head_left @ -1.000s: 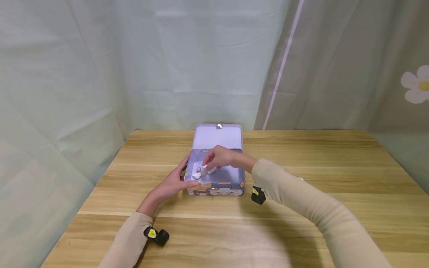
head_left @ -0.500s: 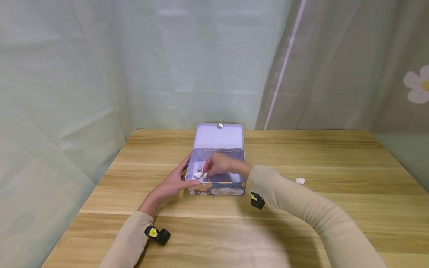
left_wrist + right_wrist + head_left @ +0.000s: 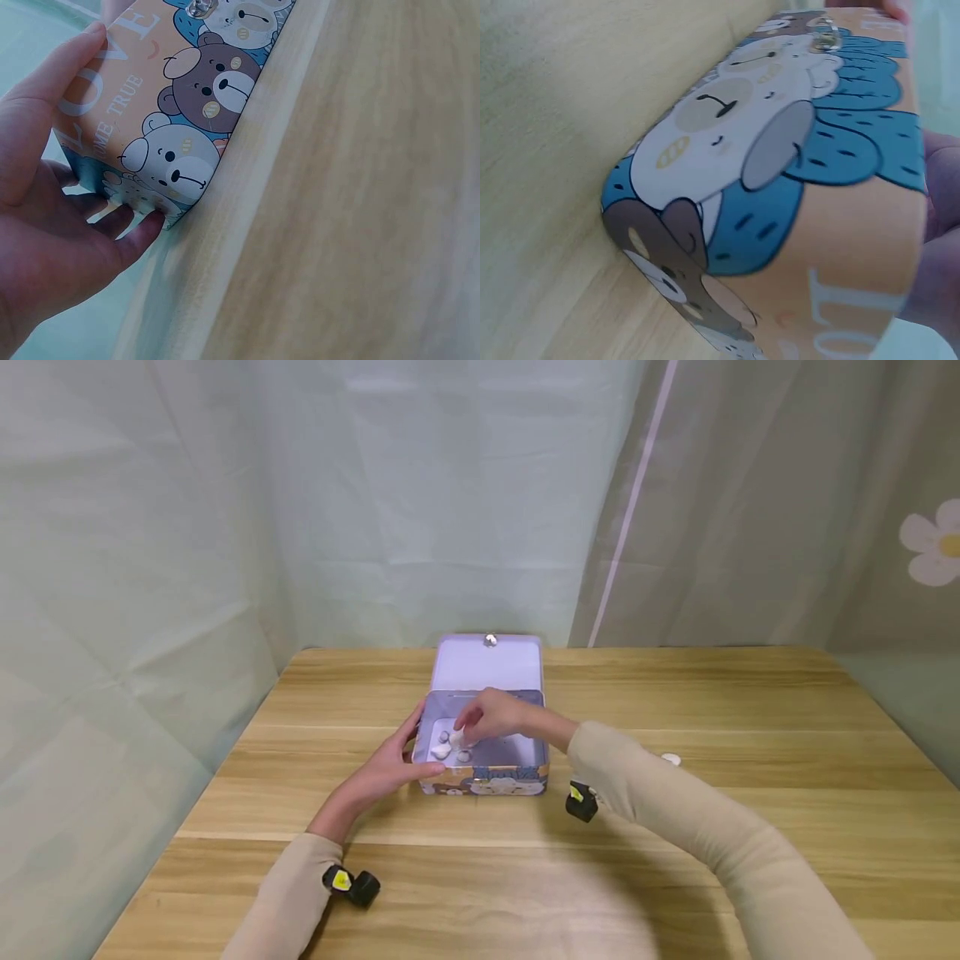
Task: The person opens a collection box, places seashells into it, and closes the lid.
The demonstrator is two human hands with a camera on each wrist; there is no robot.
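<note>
pebbles (image 3: 448, 747) in open tin (image 3: 483, 772); one pebble (image 3: 671, 759) right of it.

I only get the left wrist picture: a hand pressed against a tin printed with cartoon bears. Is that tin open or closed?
Observer: Open. The head view shows the tin with its lid tipped back, pale inside facing forward.
Operator: Anything in it?
Observer: A few small pale pieces lie near its left end.
Operator: Where is the other hand?
Observer: The right hand is over the tin's inside, fingertips pointing down beside those pieces. I cannot tell whether it pinches one.
</note>
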